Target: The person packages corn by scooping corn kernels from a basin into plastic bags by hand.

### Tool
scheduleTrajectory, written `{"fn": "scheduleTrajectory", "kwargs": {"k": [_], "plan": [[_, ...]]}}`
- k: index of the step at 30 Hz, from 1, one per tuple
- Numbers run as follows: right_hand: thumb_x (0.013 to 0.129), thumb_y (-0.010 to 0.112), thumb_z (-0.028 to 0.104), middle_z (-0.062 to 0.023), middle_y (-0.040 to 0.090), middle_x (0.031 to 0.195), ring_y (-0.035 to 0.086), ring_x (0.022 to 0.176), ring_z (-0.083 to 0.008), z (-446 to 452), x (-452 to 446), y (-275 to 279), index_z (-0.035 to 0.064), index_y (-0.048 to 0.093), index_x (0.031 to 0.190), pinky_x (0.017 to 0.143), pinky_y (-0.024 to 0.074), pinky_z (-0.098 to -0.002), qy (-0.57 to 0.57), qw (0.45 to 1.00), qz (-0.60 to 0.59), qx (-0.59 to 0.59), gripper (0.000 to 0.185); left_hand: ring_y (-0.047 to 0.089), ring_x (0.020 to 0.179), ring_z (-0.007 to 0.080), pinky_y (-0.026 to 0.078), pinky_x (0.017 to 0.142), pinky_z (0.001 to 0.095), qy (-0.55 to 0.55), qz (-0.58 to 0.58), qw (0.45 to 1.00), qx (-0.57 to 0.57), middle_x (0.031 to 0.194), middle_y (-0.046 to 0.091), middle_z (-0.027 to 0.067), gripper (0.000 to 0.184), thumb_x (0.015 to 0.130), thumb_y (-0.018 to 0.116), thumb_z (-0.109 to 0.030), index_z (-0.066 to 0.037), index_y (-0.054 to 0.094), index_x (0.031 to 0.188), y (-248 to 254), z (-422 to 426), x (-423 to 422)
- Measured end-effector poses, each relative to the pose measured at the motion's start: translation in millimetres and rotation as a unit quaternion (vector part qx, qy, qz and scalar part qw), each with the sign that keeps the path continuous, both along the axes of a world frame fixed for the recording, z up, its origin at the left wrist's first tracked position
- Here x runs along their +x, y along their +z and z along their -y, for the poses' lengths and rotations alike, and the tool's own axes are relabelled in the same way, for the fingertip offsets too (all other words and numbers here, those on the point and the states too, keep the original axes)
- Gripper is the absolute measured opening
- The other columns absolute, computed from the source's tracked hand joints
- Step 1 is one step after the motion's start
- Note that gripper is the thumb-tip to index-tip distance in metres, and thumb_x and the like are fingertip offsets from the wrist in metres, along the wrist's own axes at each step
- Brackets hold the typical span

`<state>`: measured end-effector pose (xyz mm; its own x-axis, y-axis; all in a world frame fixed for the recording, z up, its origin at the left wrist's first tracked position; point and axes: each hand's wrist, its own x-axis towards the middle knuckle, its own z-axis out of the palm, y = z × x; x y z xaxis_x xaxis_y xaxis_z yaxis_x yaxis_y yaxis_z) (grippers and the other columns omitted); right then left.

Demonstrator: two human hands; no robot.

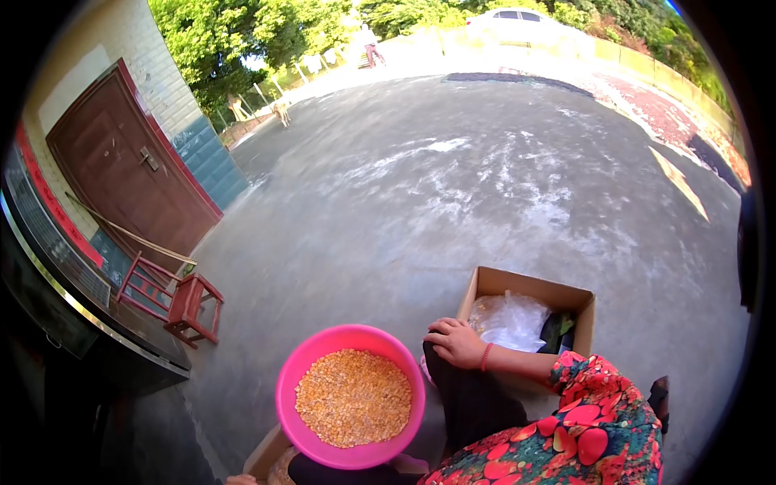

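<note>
My right hand (457,343) lies over my right knee, its fingers resting on the dark trouser leg (477,408) and holding nothing. Only a small part of my left hand (241,479) shows at the bottom edge, near a cardboard box (267,454); its fingers are mostly cut off. Between the two hands is a pink basin (416,400) with yellow corn kernels (353,398) in it, close to my left leg. Beyond my right forearm stands an open cardboard box (529,279) with a clear plastic bag (511,319) and dark items inside.
A red wooden chair (194,303) with a stick (133,233) across it stands left, near a brown door (121,162) and a dark cabinet (89,323). Concrete ground (388,210) stretches ahead. Far off are a dog (281,111), a person (369,47) and a white car (513,26).
</note>
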<state>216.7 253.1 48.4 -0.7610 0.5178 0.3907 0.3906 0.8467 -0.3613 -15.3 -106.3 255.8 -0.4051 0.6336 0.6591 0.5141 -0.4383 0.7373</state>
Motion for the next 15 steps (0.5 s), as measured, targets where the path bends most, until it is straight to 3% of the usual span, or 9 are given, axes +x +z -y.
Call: {"fn": "scheduleTrajectory", "kwargs": {"k": [1, 3, 4, 6, 8, 9, 11, 15], "plan": [[0.081, 0.049, 0.023, -0.0074, 0.051, 0.111, 0.044, 0.109, -0.0249, -0.3, 0.0, 0.5, 0.0147, 0.056, 0.104, 0.085, 0.0354, -0.0403, 0.003, 1.000, -0.001, -0.001, 0.026, 0.053, 0.085, 0.0210, 0.041, 0.076, 0.0474, 0.098, 0.031, 0.988, -0.116, 0.092, 0.057, 0.0132, 0.018, 0.086, 0.049, -0.013, -0.001, 0.053, 0.099, -15.1, 11.2, -11.1], [0.081, 0.049, 0.023, -0.0074, 0.051, 0.110, 0.044, 0.108, -0.0250, 0.4, -0.1, 0.9, 0.0147, 0.056, 0.104, 0.086, 0.0352, -0.0404, -0.002, 1.000, 0.001, -0.001, 0.026, 0.053, 0.092, 0.0267, 0.039, 0.085, 0.0504, 0.214, 0.194, 0.934, -0.209, 0.094, 0.057, 0.0174, 0.056, 0.078, 0.060, -0.036, 0.000, 0.043, 0.117, -62.2, 16.0, -42.8], [0.080, 0.049, 0.023, -0.0076, 0.051, 0.110, 0.044, 0.109, -0.0253, 0.9, -0.2, 1.6, 0.0146, 0.056, 0.104, 0.086, 0.0350, -0.0404, -0.002, 1.000, -0.001, -0.005, 0.026, 0.053, 0.092, 0.0267, 0.039, 0.085, 0.0504, 0.217, 0.193, 0.934, -0.210, 0.094, 0.057, 0.0174, 0.056, 0.078, 0.060, -0.036, 0.000, 0.043, 0.117, -80.8, 12.9, -46.7], [0.080, 0.049, 0.023, -0.0078, 0.051, 0.110, 0.044, 0.109, -0.0255, 1.0, -0.4, -0.6, 0.0145, 0.056, 0.104, 0.086, 0.0348, -0.0405, 0.001, 1.000, -0.007, -0.007, 0.026, 0.057, 0.076, 0.0150, 0.046, 0.073, 0.0288, 0.280, 0.232, 0.915, -0.175, 0.083, 0.060, 0.0088, 0.019, 0.081, 0.053, -0.004, 0.001, 0.058, 0.099, -119.9, 5.3, -52.4], [0.080, 0.049, 0.022, -0.0080, 0.051, 0.110, 0.044, 0.109, -0.0258, 0.9, -0.4, -0.9, 0.0144, 0.056, 0.104, 0.087, 0.0347, -0.0406, 0.003, 1.000, -0.014, -0.007, 0.026, 0.057, 0.079, 0.0143, 0.046, 0.073, 0.0276, 0.353, 0.099, 0.891, -0.267, 0.087, 0.059, 0.0073, 0.023, 0.079, 0.053, -0.002, 0.001, 0.057, 0.101, -216.6, 37.3, -97.4], [0.080, 0.049, 0.022, -0.0082, 0.051, 0.110, 0.044, 0.109, -0.0261, 1.3, -0.8, 0.1, 0.0141, 0.056, 0.104, 0.087, 0.0346, -0.0407, 0.000, 1.000, -0.013, -0.008, 0.026, 0.055, 0.090, 0.0218, 0.044, 0.080, 0.0319, 0.357, 0.101, 0.870, -0.325, 0.096, 0.058, 0.0117, 0.027, 0.079, 0.052, -0.004, 0.002, 0.054, 0.105, -237.5, 39.0, -93.0], [0.080, 0.049, 0.022, -0.0084, 0.051, 0.110, 0.044, 0.109, -0.0264, 1.3, -0.7, 1.9, 0.0138, 0.056, 0.103, 0.087, 0.0345, -0.0408, -0.001, 1.000, -0.012, -0.010, 0.026, 0.050, 0.101, 0.0287, 0.038, 0.088, 0.0369, 0.375, -0.142, 0.846, -0.351, 0.106, 0.053, 0.0161, 0.032, 0.080, 0.051, -0.009, 0.002, 0.051, 0.109, -254.4, 33.6, -75.7], [0.080, 0.049, 0.021, -0.0086, 0.051, 0.110, 0.043, 0.108, -0.0269, 2.4, -0.9, 2.5, 0.0132, 0.056, 0.103, 0.087, 0.0345, -0.0410, 0.007, 1.000, -0.007, -0.015, 0.026, 0.045, 0.106, 0.0321, 0.033, 0.092, 0.0392, 0.372, -0.046, 0.851, -0.369, 0.113, 0.048, 0.0192, 0.034, 0.079, 0.052, -0.016, 0.001, 0.050, 0.109, -250.4, 30.9, -74.8]]}}
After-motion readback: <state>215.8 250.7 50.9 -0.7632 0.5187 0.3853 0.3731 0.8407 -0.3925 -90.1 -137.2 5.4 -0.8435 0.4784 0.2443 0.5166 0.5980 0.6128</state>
